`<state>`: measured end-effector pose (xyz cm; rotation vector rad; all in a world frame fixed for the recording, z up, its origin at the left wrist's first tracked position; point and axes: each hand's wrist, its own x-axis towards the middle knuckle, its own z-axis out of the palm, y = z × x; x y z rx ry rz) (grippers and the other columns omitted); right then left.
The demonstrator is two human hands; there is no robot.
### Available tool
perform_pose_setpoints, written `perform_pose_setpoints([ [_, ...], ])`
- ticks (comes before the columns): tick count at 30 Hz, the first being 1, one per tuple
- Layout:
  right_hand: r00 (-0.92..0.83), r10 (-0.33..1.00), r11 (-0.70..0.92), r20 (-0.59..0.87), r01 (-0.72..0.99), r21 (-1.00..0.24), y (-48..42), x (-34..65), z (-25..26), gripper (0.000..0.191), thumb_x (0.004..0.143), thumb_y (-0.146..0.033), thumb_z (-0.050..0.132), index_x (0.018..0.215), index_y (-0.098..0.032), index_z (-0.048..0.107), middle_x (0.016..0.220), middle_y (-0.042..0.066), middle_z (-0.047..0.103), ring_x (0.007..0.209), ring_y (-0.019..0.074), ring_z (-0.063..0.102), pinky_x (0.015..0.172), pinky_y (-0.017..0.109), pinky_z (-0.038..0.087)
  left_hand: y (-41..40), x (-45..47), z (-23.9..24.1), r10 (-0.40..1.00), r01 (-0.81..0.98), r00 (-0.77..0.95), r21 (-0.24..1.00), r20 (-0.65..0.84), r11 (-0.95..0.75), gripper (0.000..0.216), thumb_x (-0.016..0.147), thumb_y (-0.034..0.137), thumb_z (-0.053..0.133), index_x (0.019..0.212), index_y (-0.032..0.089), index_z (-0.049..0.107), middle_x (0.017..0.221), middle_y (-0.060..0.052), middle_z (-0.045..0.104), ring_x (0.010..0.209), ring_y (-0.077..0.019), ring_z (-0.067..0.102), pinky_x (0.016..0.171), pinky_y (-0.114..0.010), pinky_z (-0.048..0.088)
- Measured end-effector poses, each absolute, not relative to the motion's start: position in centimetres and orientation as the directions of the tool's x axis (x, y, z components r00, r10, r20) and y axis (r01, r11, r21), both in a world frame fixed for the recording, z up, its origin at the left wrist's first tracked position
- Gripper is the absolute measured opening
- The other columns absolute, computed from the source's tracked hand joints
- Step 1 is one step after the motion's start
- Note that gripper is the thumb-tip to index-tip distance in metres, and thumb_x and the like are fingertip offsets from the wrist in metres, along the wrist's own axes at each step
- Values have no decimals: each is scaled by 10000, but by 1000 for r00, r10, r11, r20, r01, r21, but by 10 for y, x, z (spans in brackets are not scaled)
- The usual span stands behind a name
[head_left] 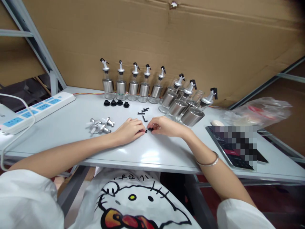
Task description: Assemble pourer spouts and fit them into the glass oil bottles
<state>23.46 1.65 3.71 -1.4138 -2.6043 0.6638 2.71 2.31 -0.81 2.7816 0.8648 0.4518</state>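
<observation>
Both my hands rest low over the middle of the white table, fingertips nearly meeting. My left hand (133, 129) has its fingers curled together, with a small black part (146, 131) at the fingertips. My right hand (166, 126) pinches at small black pieces (150, 129); their exact shape is partly hidden by the fingers. Just beyond the hands lie several black spout levers (145, 119). Left of my left hand is a group of silver pourer spouts (101, 124). Behind them sit several black rubber stoppers (113, 102).
Several glass-and-steel oil bottles (145, 89) stand along the back, most fitted with pourers. A white power strip (40, 109) with a cable lies left. At right are a tablet (218, 140), a white rounded object (216, 123) and a clear plastic bag (259, 111). Cardboard (143, 38) walls the back.
</observation>
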Motion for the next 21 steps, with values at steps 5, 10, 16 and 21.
perform_pose_setpoints([
  [5,-609,789,519,-75,728,-448,11,227,37,182,759,-63,623,913,-135,688,838,45,664,713,133,600,655,238,458,23,29,-8,563,516,793,234,232,-824,180,952,270,494,948,169,643,972,-39,639,923,-183,556,822,-318,360],
  [10,-618,785,530,-51,711,-461,10,224,35,184,743,-36,614,874,-145,686,771,20,650,666,119,579,629,229,443,24,29,-9,542,497,801,221,254,-839,182,948,242,486,941,162,649,942,-45,640,900,-184,565,809,-310,409],
  [16,-626,775,528,-83,714,-461,9,228,40,227,740,-71,651,957,-136,665,900,47,640,681,113,587,653,235,462,25,29,-11,534,491,796,213,284,-845,192,944,256,486,932,167,656,916,-45,646,873,-182,581,799,-311,427],
  [21,-590,794,482,-147,759,-438,11,234,44,198,753,-124,658,951,-139,658,843,37,645,693,128,586,642,234,446,23,29,-10,560,514,785,225,265,-828,182,937,254,485,953,173,647,914,-45,653,887,-188,601,796,-320,427],
])
